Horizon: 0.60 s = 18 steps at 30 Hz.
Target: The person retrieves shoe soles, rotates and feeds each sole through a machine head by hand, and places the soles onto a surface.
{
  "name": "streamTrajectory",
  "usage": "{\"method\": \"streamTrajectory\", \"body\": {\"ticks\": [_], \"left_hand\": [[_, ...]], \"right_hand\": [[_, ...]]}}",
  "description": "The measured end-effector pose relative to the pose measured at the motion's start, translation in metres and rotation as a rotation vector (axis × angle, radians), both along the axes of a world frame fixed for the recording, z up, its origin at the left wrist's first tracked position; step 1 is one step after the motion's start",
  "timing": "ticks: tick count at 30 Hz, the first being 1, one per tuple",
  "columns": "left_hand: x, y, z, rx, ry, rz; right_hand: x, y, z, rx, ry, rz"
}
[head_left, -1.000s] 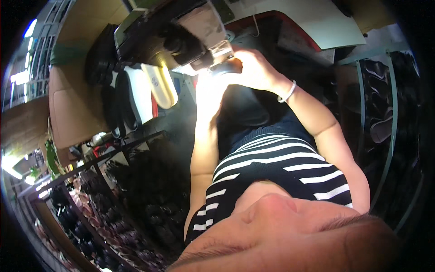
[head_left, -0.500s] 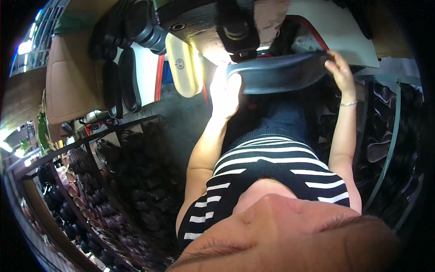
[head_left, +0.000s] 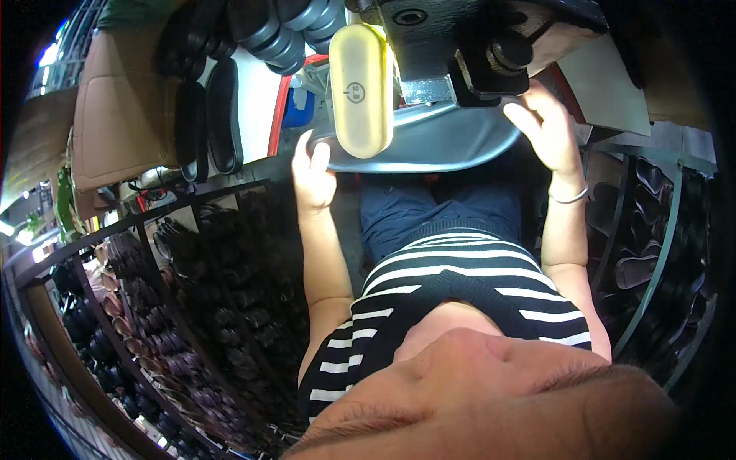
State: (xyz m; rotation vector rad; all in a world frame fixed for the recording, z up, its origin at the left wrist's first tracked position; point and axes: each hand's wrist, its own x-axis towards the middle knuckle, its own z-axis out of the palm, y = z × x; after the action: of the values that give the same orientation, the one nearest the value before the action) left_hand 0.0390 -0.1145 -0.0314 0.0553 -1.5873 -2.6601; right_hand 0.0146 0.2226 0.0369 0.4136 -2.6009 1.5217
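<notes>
A long black shoe sole, glossy and slightly curved, lies crosswise below the machine. My left hand pinches its left end, with the thumb and fingers around the edge. My right hand grips the right end, its fingertips partly hidden behind the machine's dark foot parts. In front of the sole's left part hangs a lit lamp with a yellow rim, covering some of it. The middle of the sole's far edge sits under the machine's metal parts.
To the left, dark soles rest on a white table with a red edge, beside a tan padded panel. Stacked black pieces stand behind. Racks full of dark shoe parts fill the lower left; another rack is at right.
My left hand has moved left along with its end of the sole, and the sole sits lower, partly behind the lamp. The lamp and machine appear further right in view.
</notes>
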Motion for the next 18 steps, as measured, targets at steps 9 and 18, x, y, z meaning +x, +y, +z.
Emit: {"method": "streamTrajectory", "body": {"ticks": [9, 18], "left_hand": [[0.046, -0.055, -0.055, -0.091, -0.453, -0.233], [0.085, -0.004, -0.082, -0.267, -0.362, -0.299]], "right_hand": [[-0.012, -0.057, 0.012, 0.153, 0.176, 0.151], [-0.023, -0.073, -0.004, 0.686, 0.494, 0.122]]}}
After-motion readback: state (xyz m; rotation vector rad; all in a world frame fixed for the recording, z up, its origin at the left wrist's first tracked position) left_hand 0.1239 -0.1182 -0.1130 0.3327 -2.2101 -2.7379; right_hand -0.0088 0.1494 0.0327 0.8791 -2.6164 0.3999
